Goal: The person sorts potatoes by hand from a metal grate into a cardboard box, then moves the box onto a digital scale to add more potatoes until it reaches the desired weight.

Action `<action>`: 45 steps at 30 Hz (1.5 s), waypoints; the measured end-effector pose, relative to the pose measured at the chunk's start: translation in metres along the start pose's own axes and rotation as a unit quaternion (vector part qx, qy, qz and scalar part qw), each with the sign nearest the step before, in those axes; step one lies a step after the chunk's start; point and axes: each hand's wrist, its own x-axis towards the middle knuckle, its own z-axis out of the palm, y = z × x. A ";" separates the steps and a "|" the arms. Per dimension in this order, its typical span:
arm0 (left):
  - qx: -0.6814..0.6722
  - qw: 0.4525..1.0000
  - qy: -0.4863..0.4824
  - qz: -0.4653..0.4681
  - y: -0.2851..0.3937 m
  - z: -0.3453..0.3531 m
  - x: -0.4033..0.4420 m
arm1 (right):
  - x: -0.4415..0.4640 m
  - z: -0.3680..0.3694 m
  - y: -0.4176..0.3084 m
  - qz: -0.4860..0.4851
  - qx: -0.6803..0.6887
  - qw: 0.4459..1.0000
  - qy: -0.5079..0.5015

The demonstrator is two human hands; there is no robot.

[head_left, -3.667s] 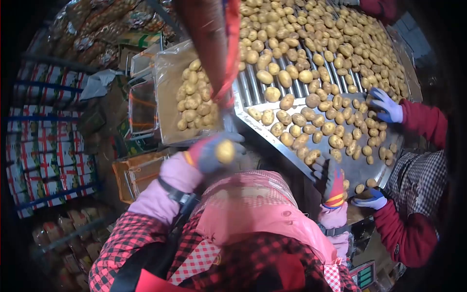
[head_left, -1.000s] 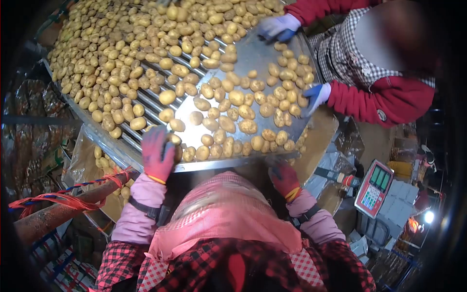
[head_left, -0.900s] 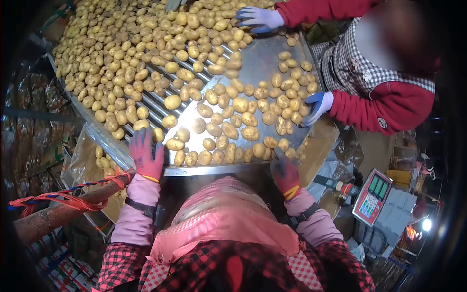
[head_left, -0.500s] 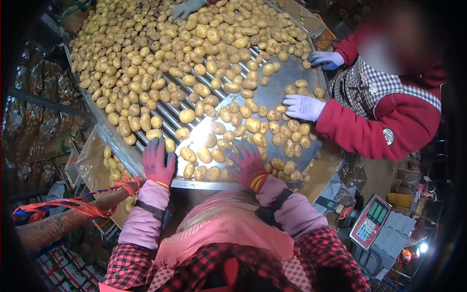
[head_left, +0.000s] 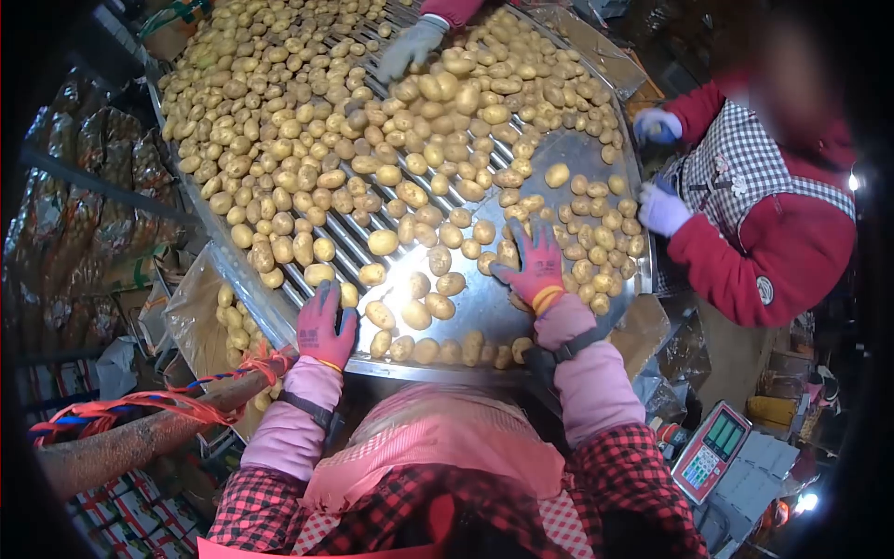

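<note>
Many potatoes (head_left: 279, 168) cover the sorting table (head_left: 484, 298), thickest over its metal bars and looser on the smooth metal plate. My left hand (head_left: 325, 328), in a red and grey glove, rests at the front left edge of the table. Its fingers are extended beside a few potatoes and grip nothing. Farther right, my right hand (head_left: 535, 263) lies over the plate in a matching glove. Its fingers are spread, with the tips beside potatoes in the middle and a cluster to the right. A row of potatoes (head_left: 426, 351) sits along the front lip.
On the right stands a co-worker with purple-gloved hands (head_left: 663, 207) by the table rim. Another person's grey-gloved hand (head_left: 413, 47) reaches over the potatoes at the back. A rusty pole (head_left: 177, 415) wrapped in red cord is at left. A scale display (head_left: 712, 452) stands lower right.
My right hand has moved forward and right across the plate, and potatoes there have shifted right. The co-worker's hands have drawn back to the rim. The grey-gloved hand reaches farther in.
</note>
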 end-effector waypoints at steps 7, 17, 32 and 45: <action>-0.039 0.997 0.067 0.029 0.003 -0.007 -0.004 | -0.079 -0.125 -0.029 -0.039 0.406 0.890 0.202; -0.384 0.855 0.192 0.289 0.148 -0.176 0.050 | -0.221 -0.286 -0.065 -0.322 0.403 0.814 0.266; -0.376 0.410 0.623 0.549 0.231 -0.386 -0.005 | -0.260 -0.382 -0.202 -0.565 0.419 0.710 0.022; -0.362 0.522 0.381 0.672 0.221 -0.397 -0.038 | -0.316 -0.380 -0.210 -0.581 0.408 0.694 0.118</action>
